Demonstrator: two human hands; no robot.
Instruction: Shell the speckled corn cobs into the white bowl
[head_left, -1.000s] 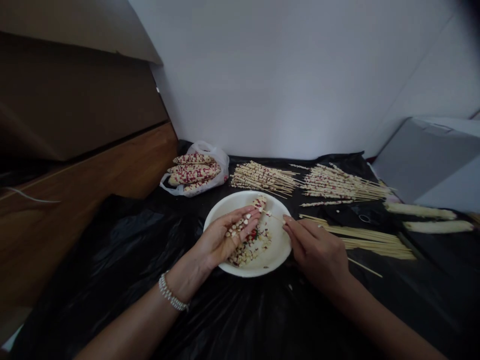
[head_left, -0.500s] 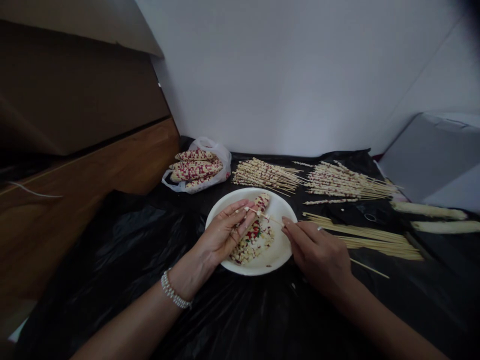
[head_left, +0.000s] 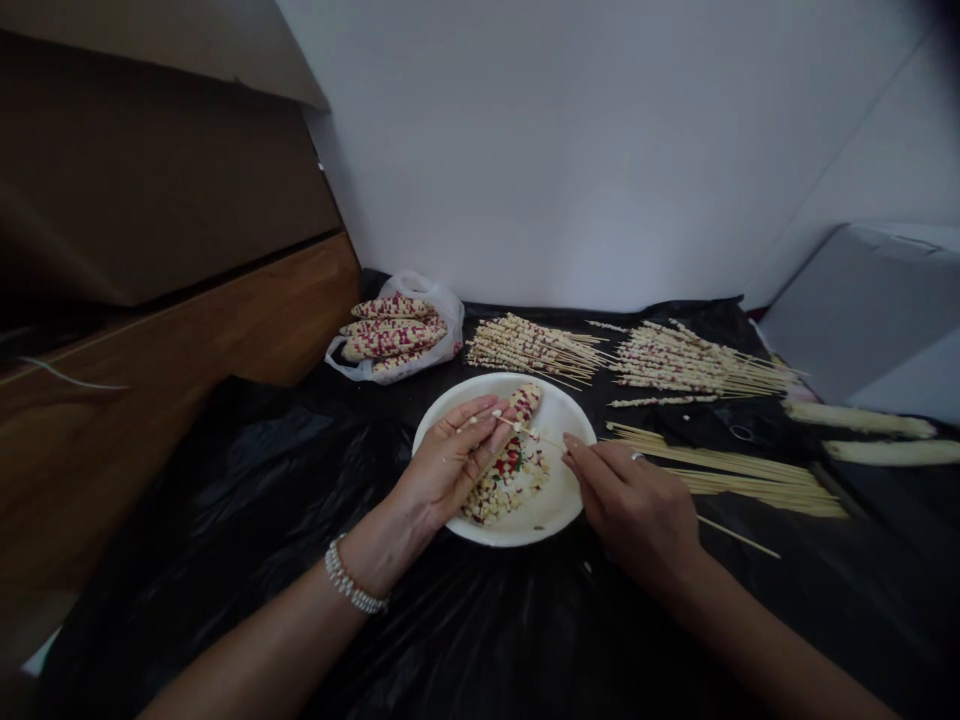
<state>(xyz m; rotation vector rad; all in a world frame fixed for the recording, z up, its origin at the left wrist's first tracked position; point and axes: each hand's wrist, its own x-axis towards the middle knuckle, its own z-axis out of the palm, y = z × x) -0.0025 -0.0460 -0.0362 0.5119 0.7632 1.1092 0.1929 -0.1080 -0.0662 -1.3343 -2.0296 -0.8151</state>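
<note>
A white plate [head_left: 564, 418] sits on black plastic sheeting and holds a red-and-white corn cob [head_left: 523, 400] and a heap of loose kernels [head_left: 504, 488]. My left hand [head_left: 454, 464] hovers over the plate, thumb and fingertips pinched on a kernel at the tip of a thin wooden skewer [head_left: 541, 436]. My right hand [head_left: 636, 500] is at the plate's right rim, its fingers closed on the skewer's other end. A bead bracelet circles my left wrist.
A plastic bag of corn cobs [head_left: 394, 338] lies behind the plate. Two piles of kernel-threaded skewers [head_left: 531, 350] [head_left: 690, 368] lie at the back. Bare skewers [head_left: 742, 472] and two stripped cobs [head_left: 855, 420] lie right. A grey box [head_left: 870, 310] and wooden furniture [head_left: 172, 330] flank the table.
My left hand has turned from an open palm carrying kernels to a pinch at the skewer tip. The right hand has stayed on the skewer.
</note>
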